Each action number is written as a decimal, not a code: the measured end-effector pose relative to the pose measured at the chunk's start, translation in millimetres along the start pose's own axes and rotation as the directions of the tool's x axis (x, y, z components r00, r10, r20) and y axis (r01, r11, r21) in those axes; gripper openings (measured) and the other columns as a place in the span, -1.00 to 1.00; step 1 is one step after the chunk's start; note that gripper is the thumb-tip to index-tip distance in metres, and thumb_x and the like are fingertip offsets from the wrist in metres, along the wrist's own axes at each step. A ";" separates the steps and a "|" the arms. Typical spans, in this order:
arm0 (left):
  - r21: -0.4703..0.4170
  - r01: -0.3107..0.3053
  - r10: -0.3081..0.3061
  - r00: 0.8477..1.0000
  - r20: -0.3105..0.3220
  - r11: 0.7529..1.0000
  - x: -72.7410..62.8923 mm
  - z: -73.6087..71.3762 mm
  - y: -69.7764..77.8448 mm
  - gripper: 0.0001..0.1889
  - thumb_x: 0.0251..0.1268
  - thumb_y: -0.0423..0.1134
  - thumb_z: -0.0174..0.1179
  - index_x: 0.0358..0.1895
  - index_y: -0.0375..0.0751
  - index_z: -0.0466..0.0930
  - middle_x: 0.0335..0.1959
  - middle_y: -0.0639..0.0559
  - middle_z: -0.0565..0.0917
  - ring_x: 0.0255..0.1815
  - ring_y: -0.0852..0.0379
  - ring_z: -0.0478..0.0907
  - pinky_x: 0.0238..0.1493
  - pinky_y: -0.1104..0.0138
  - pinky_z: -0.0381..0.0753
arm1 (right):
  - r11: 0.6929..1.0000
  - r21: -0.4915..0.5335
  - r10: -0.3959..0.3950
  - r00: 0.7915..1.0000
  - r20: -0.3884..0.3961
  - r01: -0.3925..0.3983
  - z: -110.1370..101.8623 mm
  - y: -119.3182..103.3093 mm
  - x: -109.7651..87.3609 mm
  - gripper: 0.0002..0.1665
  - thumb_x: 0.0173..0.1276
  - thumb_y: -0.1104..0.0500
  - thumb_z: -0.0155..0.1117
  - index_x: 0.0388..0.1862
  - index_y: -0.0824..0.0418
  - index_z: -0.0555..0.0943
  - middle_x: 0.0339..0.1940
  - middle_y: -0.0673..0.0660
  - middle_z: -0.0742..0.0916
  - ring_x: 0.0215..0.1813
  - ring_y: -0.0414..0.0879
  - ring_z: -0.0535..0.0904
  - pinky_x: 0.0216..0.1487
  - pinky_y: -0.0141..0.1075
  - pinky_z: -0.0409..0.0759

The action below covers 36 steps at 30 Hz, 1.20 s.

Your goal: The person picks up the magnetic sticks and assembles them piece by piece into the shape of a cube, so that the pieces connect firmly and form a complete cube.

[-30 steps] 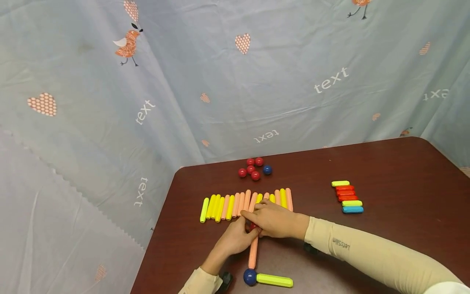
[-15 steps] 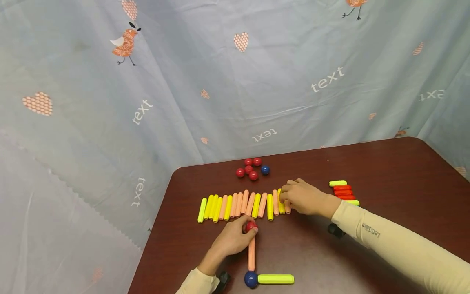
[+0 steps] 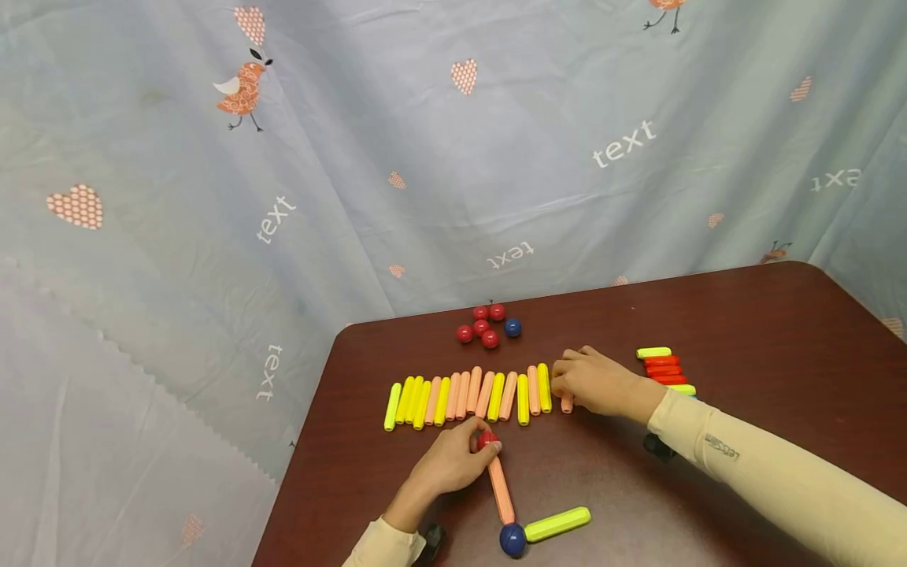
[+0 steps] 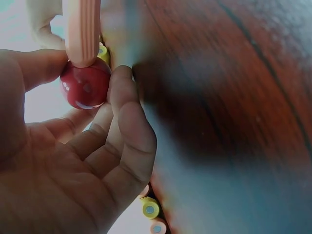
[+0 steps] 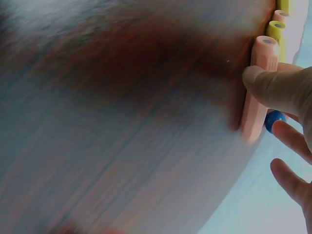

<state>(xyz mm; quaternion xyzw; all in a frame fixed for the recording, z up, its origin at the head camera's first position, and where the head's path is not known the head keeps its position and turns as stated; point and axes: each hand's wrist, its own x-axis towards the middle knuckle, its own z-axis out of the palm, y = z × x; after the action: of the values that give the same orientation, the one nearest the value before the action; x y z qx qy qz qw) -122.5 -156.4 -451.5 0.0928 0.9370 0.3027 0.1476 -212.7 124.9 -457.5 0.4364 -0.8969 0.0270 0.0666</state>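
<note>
My left hand (image 3: 449, 457) pinches a red ball (image 4: 87, 85) between thumb and fingers. A peach magnetic rod (image 3: 500, 492) runs from that ball to a dark blue ball (image 3: 513, 540). From the blue ball a lime-yellow rod (image 3: 558, 524) sticks out to the right. At the right end of a row of rods, my right hand (image 3: 595, 382) pinches another peach rod (image 5: 263, 61) by its side, thumb on the near face; in the head view only its lower end shows below the fingers.
The row of peach and yellow rods (image 3: 474, 390) lies side by side across the brown table (image 3: 765, 354). Behind it sit several red balls (image 3: 482, 327) and one blue ball (image 3: 513, 327). Short red rods (image 3: 662, 369) and lime rods (image 3: 653, 353) lie beyond my right forearm.
My right hand has left the red ball, moved right to the row's end rod and drawn it slightly away. The joined rods and blue ball have swung rightward about the left hand.
</note>
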 end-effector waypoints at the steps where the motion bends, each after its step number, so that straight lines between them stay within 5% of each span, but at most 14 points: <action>1: -0.002 -0.003 0.003 1.000 0.002 1.000 0.0 -0.2 -0.3 -0.69 0.41 0.02 0.25 0.03 -0.08 0.58 -0.58 0.12 0.40 -0.65 0.19 0.29 -0.58 0.38 0.17 | 1.000 -0.009 0.002 1.000 0.009 -0.002 -0.1 0.3 -1.5 -0.86 0.23 0.15 0.55 -0.36 -0.07 0.72 -0.19 -0.08 0.73 -0.17 -0.12 0.49 -0.09 -0.13 0.49; 9: 0.005 -0.022 0.022 0.999 0.028 1.000 1.2 -0.8 -0.6 -0.72 0.40 0.00 0.29 -0.02 -0.09 0.60 -0.50 0.10 0.48 -0.54 0.17 0.38 -0.49 0.36 0.28 | 1.000 -0.029 -0.006 1.000 0.030 0.007 -8.7 -4.2 -10.9 -0.85 0.31 0.06 0.48 -0.42 -0.01 0.67 -0.45 -0.07 0.69 -0.31 -0.11 0.49 -0.08 -0.05 0.52; 36: 0.046 -0.139 0.137 0.989 0.052 0.989 11.9 4.1 4.8 -0.69 0.41 -0.05 0.30 0.11 -0.04 0.65 -0.32 0.18 0.60 -0.52 0.28 0.41 -0.45 0.43 0.43 | 0.993 0.026 -0.117 0.991 0.063 0.116 -6.0 -61.1 14.0 -0.83 0.27 -0.01 0.49 -0.24 -0.01 0.70 -0.37 -0.10 0.73 -0.26 -0.17 0.54 0.04 -0.05 0.56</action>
<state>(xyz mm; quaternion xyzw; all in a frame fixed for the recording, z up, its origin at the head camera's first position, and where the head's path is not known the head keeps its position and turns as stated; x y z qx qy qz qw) -131.8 -147.2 -454.5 0.1684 0.9317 0.2866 0.1465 -172.7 76.9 -450.1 0.4895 -0.8711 0.0189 0.0344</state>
